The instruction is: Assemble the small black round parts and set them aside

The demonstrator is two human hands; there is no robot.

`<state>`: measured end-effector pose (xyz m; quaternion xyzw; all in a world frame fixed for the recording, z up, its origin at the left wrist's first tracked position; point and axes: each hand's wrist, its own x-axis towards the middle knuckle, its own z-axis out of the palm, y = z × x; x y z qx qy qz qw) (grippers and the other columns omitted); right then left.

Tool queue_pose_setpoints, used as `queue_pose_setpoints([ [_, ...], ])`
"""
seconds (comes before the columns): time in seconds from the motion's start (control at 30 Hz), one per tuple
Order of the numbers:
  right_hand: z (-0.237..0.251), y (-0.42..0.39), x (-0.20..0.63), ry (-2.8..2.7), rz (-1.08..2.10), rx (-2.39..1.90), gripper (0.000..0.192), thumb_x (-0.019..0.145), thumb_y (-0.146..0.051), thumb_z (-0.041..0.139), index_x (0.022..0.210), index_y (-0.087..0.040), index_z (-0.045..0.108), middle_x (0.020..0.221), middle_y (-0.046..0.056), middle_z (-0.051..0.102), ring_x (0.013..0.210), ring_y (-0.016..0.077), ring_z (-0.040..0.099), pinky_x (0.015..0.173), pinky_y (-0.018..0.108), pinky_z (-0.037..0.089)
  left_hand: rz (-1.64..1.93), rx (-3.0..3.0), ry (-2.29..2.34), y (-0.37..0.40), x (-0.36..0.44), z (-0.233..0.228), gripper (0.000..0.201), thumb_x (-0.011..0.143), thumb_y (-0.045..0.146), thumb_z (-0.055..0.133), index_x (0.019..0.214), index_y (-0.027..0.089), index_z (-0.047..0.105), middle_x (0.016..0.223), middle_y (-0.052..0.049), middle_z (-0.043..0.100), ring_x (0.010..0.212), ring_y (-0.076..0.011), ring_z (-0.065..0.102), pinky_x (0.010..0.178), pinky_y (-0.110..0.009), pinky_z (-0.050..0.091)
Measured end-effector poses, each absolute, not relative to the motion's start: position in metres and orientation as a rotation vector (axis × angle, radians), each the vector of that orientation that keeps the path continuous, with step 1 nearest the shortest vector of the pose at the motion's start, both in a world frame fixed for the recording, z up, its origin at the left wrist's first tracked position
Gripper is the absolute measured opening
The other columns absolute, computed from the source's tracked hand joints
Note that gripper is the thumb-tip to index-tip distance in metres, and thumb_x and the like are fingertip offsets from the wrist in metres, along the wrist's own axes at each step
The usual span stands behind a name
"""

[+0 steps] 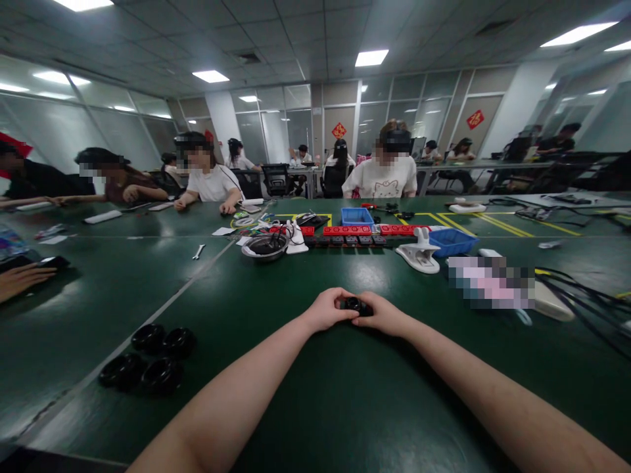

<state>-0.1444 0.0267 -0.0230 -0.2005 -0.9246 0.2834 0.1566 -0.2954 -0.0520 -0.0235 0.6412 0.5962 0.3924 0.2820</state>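
Observation:
Both of my arms reach forward over the green table (394,407). Between my hands is a small black round part (353,304) with a ring-like opening; its exact kind is not clear. My left hand (329,309) curls around its left side, fingers and thumb closed on it. From the right, my right hand (382,314) grips the same part, its fingertips meeting those of the left. The part is close to the tabletop; whether it touches is hidden. Several shiny black rings (162,376) sit in a cluster to the left of my left forearm.
Ahead are a metal bowl (265,248), red power strips (348,230), a white clip stand (420,253) and a blue tray (451,243). A pouch and black cables (582,289) lie right. A wrench (198,252) and another person's hand (24,279) are left. People sit opposite.

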Motion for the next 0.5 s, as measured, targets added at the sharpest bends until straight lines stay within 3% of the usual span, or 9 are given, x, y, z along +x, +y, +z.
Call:
queue_pose_setpoints([
  [0.23, -0.0144, 0.0306, -0.1408, -2.627, 1.228, -0.479, 0.026, 0.063, -0.027, 0.058, 0.085, -0.013, 0.054, 0.075, 0.0, 0.052, 0.067, 0.0121, 0.048, 0.06, 0.023, 0.037, 1.05, 1.698, 1.533, -0.0503, -0.2998, -0.0272, 0.043, 0.057, 0.035, 0.063, 0.094, 0.014, 0.054, 0.061, 0.003, 0.044, 0.051, -0.0056, 0.035, 0.046, -0.017, 0.028],
  [0.5, -0.0155, 0.0318, -0.1415, -2.62, 1.279, -0.494, 0.021, 0.064, -0.023, 0.056, 0.083, -0.013, 0.054, 0.072, 0.0, 0.05, 0.065, 0.0112, 0.046, 0.058, 0.022, 0.037, 1.054, 1.709, 1.52, -0.0492, -0.3007, -0.0309, 0.045, 0.056, 0.037, 0.063, 0.093, 0.014, 0.053, 0.063, 0.002, 0.044, 0.052, -0.0061, 0.036, 0.046, -0.018, 0.029],
])
